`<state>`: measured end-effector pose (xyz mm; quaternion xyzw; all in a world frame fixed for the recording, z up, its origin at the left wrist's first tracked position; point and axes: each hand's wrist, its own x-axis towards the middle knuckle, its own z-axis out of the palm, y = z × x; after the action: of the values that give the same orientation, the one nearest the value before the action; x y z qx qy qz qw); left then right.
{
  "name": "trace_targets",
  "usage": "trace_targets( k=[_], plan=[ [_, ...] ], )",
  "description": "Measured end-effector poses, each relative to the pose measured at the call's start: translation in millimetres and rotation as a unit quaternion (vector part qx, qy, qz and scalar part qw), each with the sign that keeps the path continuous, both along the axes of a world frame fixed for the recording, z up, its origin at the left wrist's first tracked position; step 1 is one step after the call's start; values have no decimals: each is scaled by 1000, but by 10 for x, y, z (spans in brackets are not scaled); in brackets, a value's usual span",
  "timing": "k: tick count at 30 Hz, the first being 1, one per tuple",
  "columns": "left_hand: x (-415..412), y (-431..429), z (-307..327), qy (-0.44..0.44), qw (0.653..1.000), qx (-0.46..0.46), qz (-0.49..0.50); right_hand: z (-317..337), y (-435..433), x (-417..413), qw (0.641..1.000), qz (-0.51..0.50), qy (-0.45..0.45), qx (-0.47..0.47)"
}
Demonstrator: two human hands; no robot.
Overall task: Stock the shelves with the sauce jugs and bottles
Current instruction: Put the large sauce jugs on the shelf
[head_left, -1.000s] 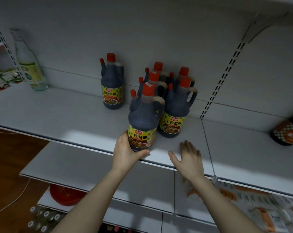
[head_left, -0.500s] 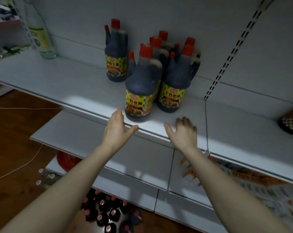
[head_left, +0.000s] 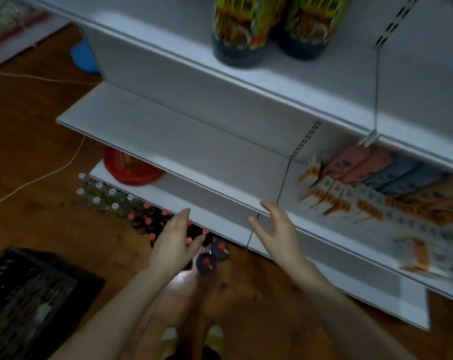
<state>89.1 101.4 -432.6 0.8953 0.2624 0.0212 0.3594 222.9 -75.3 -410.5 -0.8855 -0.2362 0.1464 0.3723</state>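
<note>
Your hands hang empty in front of the lower shelf (head_left: 194, 141).

Left of it sits a black crate (head_left: 35, 294), contents unclear; your left hand (head_left: 174, 245) and right hand (head_left: 278, 235), fingers spread, hover over floor bottles (head_left: 152, 222); two sauce jugs (head_left: 239, 29) stand above.

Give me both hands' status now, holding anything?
Left hand: open, empty, above the dark bottles on the floor.
Right hand: open, empty.
</note>
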Motion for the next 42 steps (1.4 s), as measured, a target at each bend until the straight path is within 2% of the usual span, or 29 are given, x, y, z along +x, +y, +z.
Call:
trace_targets(
  k=[3,7,12,17,22,29,33,42],
  plan=[
    [-253,-73,-677,38,999,-19,2,-834,-192,-217,992,-27,97,-78],
    [-540,-136,-1791,86,995,-51,-12,-1967,-318,-435,973,-60,183,-126],
    [-731,-236,-3302,134,987,-92,-7,-3424,-331,-600,970,-96,202,-98],
    [-659,-295,-4801,132,985,-107,-32,-4850,-332,-529,971,-99,192,-107],
    [-500,-347,-5823,95,992,-75,-39,-5909,-279,-326,981,-89,143,-98],
    [-290,-408,-6494,-62,988,-135,28,-6638,-94,-102,992,-66,107,-13],
    [-196,-391,-6639,-92,979,-179,47,-6673,15,-44,988,-48,134,58],
    [-170,-376,-6566,-146,960,-236,34,-6672,46,105,984,0,158,82]
  ],
)
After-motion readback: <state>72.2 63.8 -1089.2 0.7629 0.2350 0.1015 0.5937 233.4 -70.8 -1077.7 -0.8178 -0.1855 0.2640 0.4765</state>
